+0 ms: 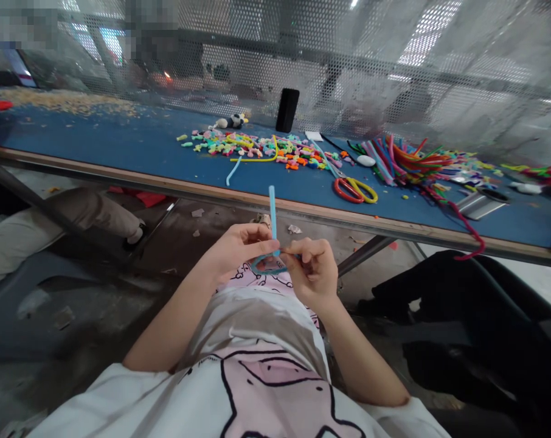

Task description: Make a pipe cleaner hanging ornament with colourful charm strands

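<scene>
A light blue pipe cleaner [272,210] is pinched between my hands above my lap, in front of the table edge. One straight end points up, and a bent loop hangs below the fingers. My left hand [244,244] is closed on it, thumb and index finger pressed together near the upright part. My right hand [312,264] is closed too, its fingertips pinching the same pipe cleaner just to the right. Another light blue piece [233,171] and a bent yellow pipe cleaner [261,159] lie on the table beyond.
Many small colourful twisted pieces [298,152] are heaped on the blue table [166,152]. Scissors with red and yellow handles [355,190] lie near its edge. A bundle of pipe cleaners [403,159], a metal cup [483,204] and a black upright block [287,111] are there. People sit on both sides.
</scene>
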### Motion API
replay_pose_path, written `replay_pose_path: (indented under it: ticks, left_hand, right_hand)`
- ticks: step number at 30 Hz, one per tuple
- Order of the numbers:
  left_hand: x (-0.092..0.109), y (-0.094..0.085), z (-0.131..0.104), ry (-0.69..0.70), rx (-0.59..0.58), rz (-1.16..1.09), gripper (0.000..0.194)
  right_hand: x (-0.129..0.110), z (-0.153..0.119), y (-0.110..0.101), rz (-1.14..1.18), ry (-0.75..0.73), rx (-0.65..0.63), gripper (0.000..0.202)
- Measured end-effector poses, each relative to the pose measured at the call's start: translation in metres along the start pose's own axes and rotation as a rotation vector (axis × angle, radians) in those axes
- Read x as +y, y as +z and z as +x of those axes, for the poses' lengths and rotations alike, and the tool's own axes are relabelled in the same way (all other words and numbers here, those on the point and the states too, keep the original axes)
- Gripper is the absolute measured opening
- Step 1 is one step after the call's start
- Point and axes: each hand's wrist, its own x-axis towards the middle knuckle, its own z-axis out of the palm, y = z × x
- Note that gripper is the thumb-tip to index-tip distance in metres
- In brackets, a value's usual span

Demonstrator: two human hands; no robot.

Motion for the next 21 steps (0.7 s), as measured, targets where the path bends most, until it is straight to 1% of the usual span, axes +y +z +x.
replay_pose_path:
  ticks: [3, 6, 8, 10, 13, 15, 17, 18, 19, 20, 21]
  left_hand:
    - [0.000, -0.003, 0.005, -0.127, -0.022, -0.132, 0.024]
    - [-0.006, -0.004, 0.008, -0.196, 0.015, -0.249, 0.023]
    - [-0.011, -0.003, 0.008, -0.234, 0.020, -0.309, 0.024]
    - [-0.016, -0.001, 0.005, -0.280, -0.021, -0.367, 0.026]
    - [-0.022, 0.004, 0.002, -0.352, -0.130, -0.462, 0.029]
    - [-0.027, 0.005, 0.003, -0.388, -0.160, -0.492, 0.031]
    - [-0.033, 0.004, 0.006, -0.404, -0.115, -0.461, 0.030]
    - [-0.035, 0.002, 0.008, -0.397, -0.068, -0.420, 0.028]
    - [-0.038, -0.001, 0.010, -0.378, -0.003, -0.360, 0.027]
    - [-0.039, -0.005, 0.011, -0.328, 0.092, -0.283, 0.031]
    - [-0.040, -0.009, 0.012, -0.240, 0.216, -0.187, 0.039]
  right_hand:
    - [-0.003, 0.002, 0.002, 0.081, 0.031, -0.006, 0.026]
    - [-0.007, 0.004, 0.004, 0.140, 0.061, 0.038, 0.030]
    - [-0.009, 0.006, 0.005, 0.171, 0.079, 0.076, 0.032]
    - [-0.011, 0.007, 0.008, 0.181, 0.086, 0.117, 0.034]
    - [-0.013, 0.007, 0.012, 0.180, 0.089, 0.170, 0.037]
    - [-0.013, 0.005, 0.014, 0.185, 0.102, 0.189, 0.037]
    - [-0.012, 0.005, 0.014, 0.194, 0.152, 0.187, 0.035]
    - [-0.012, 0.005, 0.013, 0.200, 0.189, 0.180, 0.034]
    - [-0.011, 0.006, 0.012, 0.207, 0.229, 0.173, 0.033]
    - [-0.011, 0.007, 0.010, 0.212, 0.267, 0.169, 0.033]
    - [-0.011, 0.008, 0.008, 0.216, 0.298, 0.172, 0.032]
